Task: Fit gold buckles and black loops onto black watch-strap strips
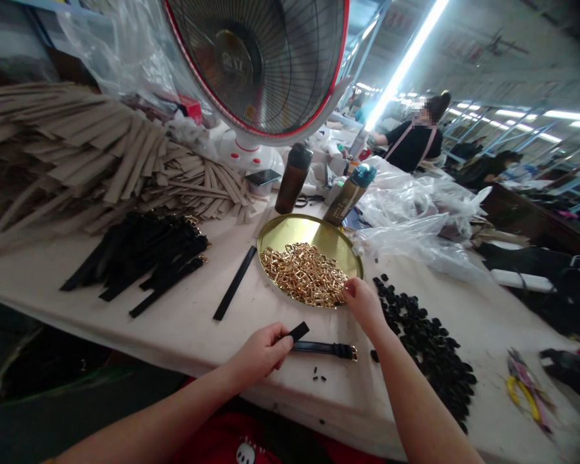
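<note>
My left hand is closed near the table's front edge, gripping a black strap whose short end sticks out past the thumb. Another black strap length, with loops and a gold buckle, runs from beneath that hand to the right; whether it is the same piece is hidden. At the right rim of a round gold tray, my right hand pinches its fingers together beside a heap of small gold buckles. What those fingers hold is too small to make out.
One loose strap lies left of the tray, near a pile of buckled straps. Small black loops are heaped at right, with pliers beyond. Two bottles, a fan and plastic bags stand behind.
</note>
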A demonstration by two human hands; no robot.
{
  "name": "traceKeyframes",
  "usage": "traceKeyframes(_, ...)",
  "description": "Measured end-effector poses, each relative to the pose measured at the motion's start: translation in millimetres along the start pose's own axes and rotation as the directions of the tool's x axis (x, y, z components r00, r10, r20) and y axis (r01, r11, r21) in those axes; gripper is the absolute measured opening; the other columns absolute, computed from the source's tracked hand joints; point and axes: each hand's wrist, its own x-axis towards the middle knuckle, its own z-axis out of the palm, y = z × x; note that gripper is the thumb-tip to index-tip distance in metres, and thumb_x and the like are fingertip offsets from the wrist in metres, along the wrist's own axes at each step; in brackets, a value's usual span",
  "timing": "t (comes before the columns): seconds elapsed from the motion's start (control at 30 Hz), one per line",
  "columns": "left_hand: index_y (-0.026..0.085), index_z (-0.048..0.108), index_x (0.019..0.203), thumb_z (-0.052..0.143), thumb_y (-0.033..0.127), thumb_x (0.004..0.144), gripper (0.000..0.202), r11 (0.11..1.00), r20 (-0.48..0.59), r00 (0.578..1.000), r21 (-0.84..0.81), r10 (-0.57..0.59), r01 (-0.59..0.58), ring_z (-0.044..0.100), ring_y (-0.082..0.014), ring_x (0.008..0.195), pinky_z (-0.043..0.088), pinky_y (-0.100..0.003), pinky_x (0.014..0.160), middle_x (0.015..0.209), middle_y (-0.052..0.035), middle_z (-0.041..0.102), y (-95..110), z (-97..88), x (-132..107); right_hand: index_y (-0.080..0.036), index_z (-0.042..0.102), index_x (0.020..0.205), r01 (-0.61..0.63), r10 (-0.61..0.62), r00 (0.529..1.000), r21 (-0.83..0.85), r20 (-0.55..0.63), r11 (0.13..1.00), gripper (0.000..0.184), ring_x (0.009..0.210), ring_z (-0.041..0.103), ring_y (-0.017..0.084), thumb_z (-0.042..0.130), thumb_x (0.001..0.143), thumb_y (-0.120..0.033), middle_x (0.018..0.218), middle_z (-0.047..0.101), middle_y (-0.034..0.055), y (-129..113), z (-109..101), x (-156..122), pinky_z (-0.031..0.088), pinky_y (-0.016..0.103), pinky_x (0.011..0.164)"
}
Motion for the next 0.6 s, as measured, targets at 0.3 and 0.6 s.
traceKeyframes(0.3, 0.017, 0.047, 0.085, 0.043, 0.04, 0.081, 0.024, 0.989, -0.048, 0.989, 0.05, 0.14, -0.138, 0.03, -0.0052, 0.04, 0.025, -0.018, 0.04, 0.051, 0.008, 0.042, 19.6, 11.9, -11.8, -0.021, 0.059, 0.089, -0.302, 0.221, 0.951, 0.796, 0.215, 0.524, 0.026, 0.054, 0.051, 0.01, 0.064, 0.07, -0.039, 0.067, 0.056, -0.0026, -85.1, -11.2, -92.5, 0.046, 0.025, 0.053)
traceKeyframes(0.6, 0.014, 0.058, 0.083, 0.041, 0.031, 0.08, 0.024, 0.907, 0.169, 0.959, 0.322, 0.227, -0.271, 0.041, -0.008, 0.052, 0.032, -0.019, 0.051, 0.058, 0.0043, 0.046, 21.6, 20.6, -42.9, -0.022, 0.068, 0.089, -0.539, 0.34, 0.782, 0.841, 0.522, -0.051, 0.029, 0.048, 0.049, 0.006, 0.075, 0.062, -0.03, 0.059, 0.054, -0.0048, -104.0, -3.9, -164.7, 0.049, 0.017, 0.048)
